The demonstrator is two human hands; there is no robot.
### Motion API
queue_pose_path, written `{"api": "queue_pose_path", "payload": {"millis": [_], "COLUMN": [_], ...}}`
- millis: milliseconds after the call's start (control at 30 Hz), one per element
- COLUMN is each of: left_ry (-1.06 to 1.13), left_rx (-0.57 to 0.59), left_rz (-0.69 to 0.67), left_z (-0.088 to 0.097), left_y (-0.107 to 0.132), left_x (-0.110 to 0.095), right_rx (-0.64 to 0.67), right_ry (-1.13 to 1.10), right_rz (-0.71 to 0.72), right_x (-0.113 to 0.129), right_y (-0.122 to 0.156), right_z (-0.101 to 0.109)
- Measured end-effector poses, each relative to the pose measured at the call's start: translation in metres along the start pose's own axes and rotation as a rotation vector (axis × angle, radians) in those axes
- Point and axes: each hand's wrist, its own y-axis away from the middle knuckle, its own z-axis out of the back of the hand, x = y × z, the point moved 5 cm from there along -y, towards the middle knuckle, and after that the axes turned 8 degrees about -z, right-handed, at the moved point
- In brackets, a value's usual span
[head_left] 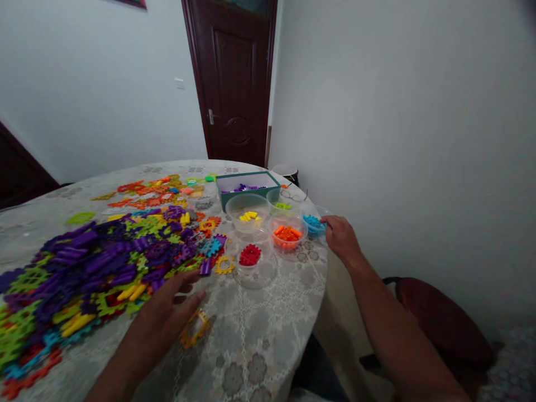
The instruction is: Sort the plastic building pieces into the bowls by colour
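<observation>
My left hand [170, 307] hovers over the near table, fingers stretched and apart, holding nothing. It is nearest the edge of a big pile of plastic gear pieces [84, 245], mostly purple with green, yellow and blue. A yellow square gear frame [195, 329] lies just by its thumb. At the table's right edge, my right hand [342, 239] has its fingertips pinched together at the rim of a clear bowl holding blue gears [313, 224]. Whatever is between those fingertips is too small to make out.
Clear bowls hold red gears [250, 254], orange pieces [287, 235], yellow pieces [249, 216] and green pieces [283, 205]. Behind them stands a green-edged box [247, 195] with purple pieces. Eyeglasses [295, 196] lie near the far right edge. A dark red chair [439, 318] stands right of the table.
</observation>
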Motion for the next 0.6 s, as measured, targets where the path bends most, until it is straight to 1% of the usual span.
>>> {"api": "queue_pose_path", "payload": {"millis": [67, 133, 200, 233, 300, 400, 467, 500, 533, 600], "left_ry": [-0.074, -0.206, -0.362, -0.433, -0.540, -0.619, -0.677, -0.717, -0.757, -0.828], "left_rx": [-0.007, 0.022, 0.087, 0.139, 0.211, 0.251, 0.215, 0.192, 0.161, 0.093], "left_rz": [-0.066, -0.118, -0.153, -0.164, -0.189, -0.214, -0.264, -0.293, -0.323, -0.391], "left_z": [0.002, 0.001, -0.003, -0.007, -0.012, -0.016, -0.015, -0.014, -0.013, -0.011], "left_y": [0.010, 0.022, 0.033, 0.038, 0.044, 0.041, 0.032, 0.026, 0.019, 0.007], "left_x": [0.003, 0.008, 0.014, 0.016, 0.017, 0.015, 0.010, 0.007, 0.004, -0.001], "right_rx": [-0.080, -0.145, -0.122, -0.082, 0.046, 0.278, 0.412, 0.456, 0.482, 0.492], "right_ry": [-0.101, -0.287, -0.477, -0.552, -0.669, -0.769, -0.760, -0.730, -0.682, -0.549], "right_rz": [-0.059, -0.105, -0.112, -0.098, -0.030, 0.121, 0.211, 0.254, 0.294, 0.354], "right_x": [0.010, 0.030, 0.059, 0.077, 0.113, 0.164, 0.192, 0.204, 0.215, 0.235], "right_y": [0.019, 0.047, 0.079, 0.095, 0.123, 0.155, 0.168, 0.172, 0.175, 0.175], "right_z": [0.010, 0.017, 0.020, 0.020, 0.017, 0.008, -0.002, -0.008, -0.015, -0.031]}}
